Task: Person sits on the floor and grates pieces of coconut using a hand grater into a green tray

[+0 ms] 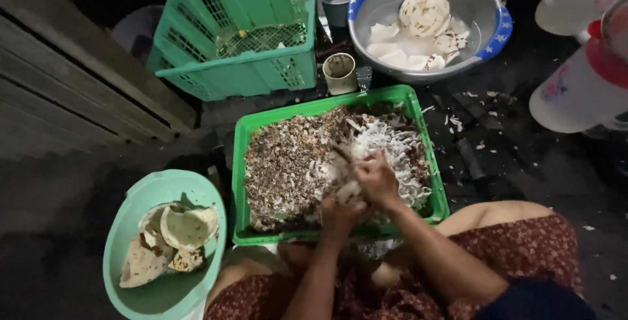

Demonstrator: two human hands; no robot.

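Head view: both hands — left hand (340,214), right hand (376,179) — are gripping a white coconut piece (348,191) over the green plastic tray of peelings (243,183).

To my left sits a teal basin (131,228) holding coconut shell halves (171,241). Ahead of me stands a green plastic crate (242,65), a small cup (340,73), and a metal bowl (487,13) of peeled white coconut pieces (418,26). White jugs (579,84) stand to my right.
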